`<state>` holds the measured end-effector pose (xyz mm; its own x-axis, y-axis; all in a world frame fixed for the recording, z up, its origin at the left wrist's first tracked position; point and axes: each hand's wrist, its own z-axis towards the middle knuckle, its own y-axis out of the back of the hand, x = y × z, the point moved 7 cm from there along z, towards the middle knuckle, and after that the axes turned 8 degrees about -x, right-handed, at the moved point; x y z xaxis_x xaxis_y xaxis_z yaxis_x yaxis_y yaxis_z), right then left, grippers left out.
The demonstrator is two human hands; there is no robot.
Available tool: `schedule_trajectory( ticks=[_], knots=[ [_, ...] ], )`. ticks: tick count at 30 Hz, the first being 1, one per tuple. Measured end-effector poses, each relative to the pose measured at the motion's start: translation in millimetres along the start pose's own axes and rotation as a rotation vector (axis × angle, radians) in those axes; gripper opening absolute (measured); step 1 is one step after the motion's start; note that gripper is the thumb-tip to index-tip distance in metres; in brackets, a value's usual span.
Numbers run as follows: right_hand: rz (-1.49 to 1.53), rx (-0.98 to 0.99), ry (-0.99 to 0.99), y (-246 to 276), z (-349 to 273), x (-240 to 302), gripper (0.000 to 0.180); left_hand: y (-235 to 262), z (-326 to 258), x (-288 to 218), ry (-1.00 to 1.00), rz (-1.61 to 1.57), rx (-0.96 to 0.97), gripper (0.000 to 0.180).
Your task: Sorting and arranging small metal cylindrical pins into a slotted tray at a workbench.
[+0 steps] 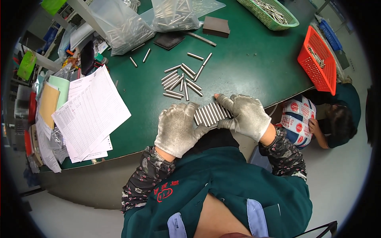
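Observation:
A row of shiny metal pins (212, 114), laid side by side, is squeezed between my two gloved hands at the table's near edge. My left hand (176, 129) closes on the row's left end, with the thumb along its lower side. At the right end, my right hand (248, 116) grips with thumb and fingers; one bare fingertip shows at the glove's tip. Just beyond my hands, several loose metal pins (185, 83) lie scattered on the green table (254, 71). Whatever supports the row from below is hidden.
Clear bags of pins (123, 29), a dark block (216, 27) and a flat bar (201, 39) lie at the back. Papers (93, 113) cover the left. A green basket (274, 20) and red basket (319, 59) stand right, near a crouching person (345, 115) holding a wrapped bundle (297, 121).

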<state>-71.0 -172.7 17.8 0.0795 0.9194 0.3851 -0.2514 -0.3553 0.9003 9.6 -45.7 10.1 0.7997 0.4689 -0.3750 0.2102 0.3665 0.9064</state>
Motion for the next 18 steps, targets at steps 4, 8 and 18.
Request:
schedule_trajectory(
  ticks=[4, 8, 18],
  knots=[
    [-0.04, 0.067, 0.053, -0.2, 4.6, 5.4, 0.061, 1.9, 0.4, 0.3, 0.006, 0.001, -0.028, 0.052],
    [-0.128, 0.105, 0.148, -6.2, 5.3, 6.7, 0.062, 3.1, -2.4, -0.8, -0.007, 0.012, -0.028, 0.05],
    [-0.06, -0.06, 0.129, 4.3, 66.0, 18.7, 0.034, 16.1, 25.3, 28.6, 0.13, 0.014, -0.144, 0.039]
  ],
)
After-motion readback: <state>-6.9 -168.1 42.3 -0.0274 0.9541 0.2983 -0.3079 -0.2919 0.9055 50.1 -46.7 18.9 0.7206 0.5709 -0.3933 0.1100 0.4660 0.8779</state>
